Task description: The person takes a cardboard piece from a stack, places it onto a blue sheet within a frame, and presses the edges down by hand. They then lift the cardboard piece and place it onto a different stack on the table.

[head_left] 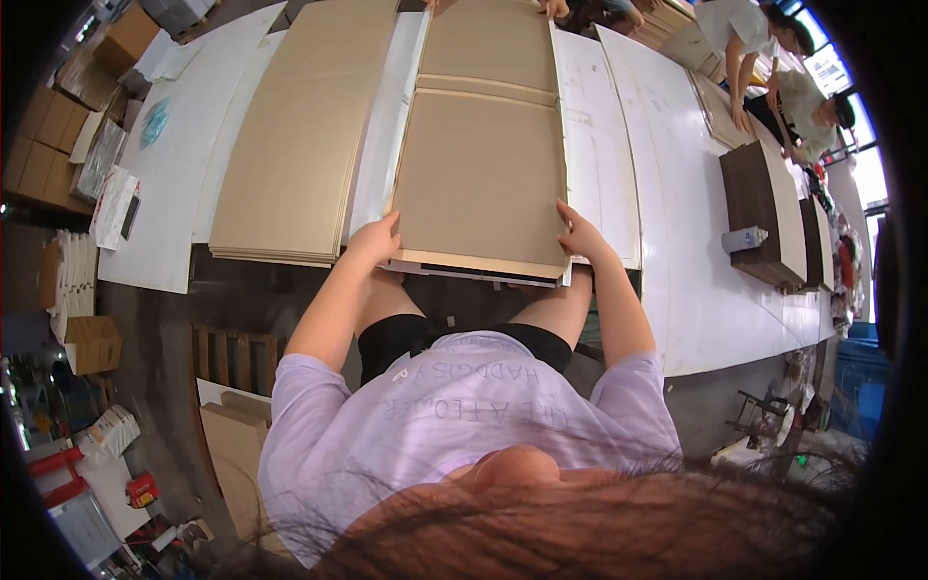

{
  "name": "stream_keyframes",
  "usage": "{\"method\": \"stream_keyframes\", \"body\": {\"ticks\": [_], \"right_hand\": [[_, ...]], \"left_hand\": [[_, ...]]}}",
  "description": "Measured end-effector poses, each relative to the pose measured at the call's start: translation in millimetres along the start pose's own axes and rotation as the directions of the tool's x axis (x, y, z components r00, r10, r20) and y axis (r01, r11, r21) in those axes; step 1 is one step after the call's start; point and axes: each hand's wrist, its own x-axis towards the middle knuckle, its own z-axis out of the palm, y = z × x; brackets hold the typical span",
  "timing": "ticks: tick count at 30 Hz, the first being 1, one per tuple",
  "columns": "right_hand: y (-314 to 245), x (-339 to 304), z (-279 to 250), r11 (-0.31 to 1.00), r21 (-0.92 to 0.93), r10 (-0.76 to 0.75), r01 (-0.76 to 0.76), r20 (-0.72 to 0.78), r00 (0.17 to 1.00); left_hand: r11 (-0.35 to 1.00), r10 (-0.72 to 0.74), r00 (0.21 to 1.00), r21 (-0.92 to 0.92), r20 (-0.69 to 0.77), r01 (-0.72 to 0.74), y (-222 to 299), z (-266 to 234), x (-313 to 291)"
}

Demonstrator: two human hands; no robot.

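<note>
A long, shallow cardboard box [480, 174] lies in front of me, brown inside with raised side edges and a ridge across it. Its near end reaches over the table's front edge, above my lap. My left hand [375, 240] grips the left side wall near the close corner, the thumb along the rim. On the opposite wall, my right hand [584, 236] holds the rim at about the same height, its lower fingers partly hidden behind the edge. At the far end, another person's hands [554, 8] touch the same box.
Left of the box lies a stack of flat cardboard sheets [290, 135] on the white table [217, 106]. To the right, a brown cardboard stack [764, 213] stands with a small white can [744, 239] against it. Co-workers [744, 48] work at the far right.
</note>
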Motion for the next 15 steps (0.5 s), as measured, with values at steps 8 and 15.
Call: {"method": "stream_keyframes", "body": {"ticks": [8, 15], "right_hand": [[-28.7, 35.1, 22.1, 0.448, -0.894, 0.358, -0.007, 0.172, 0.918], [-15.8, 37.4, 41.0, 0.535, -0.817, 0.111, -0.214, -0.183, 0.977]], "left_hand": [[0.788, -0.270, 0.880, 0.615, 0.391, -0.032, 79.5, -27.5, 31.2], [0.689, 0.156, 0.971, 0.724, -0.181, 0.024, 54.5, 9.8, 78.5]]}}
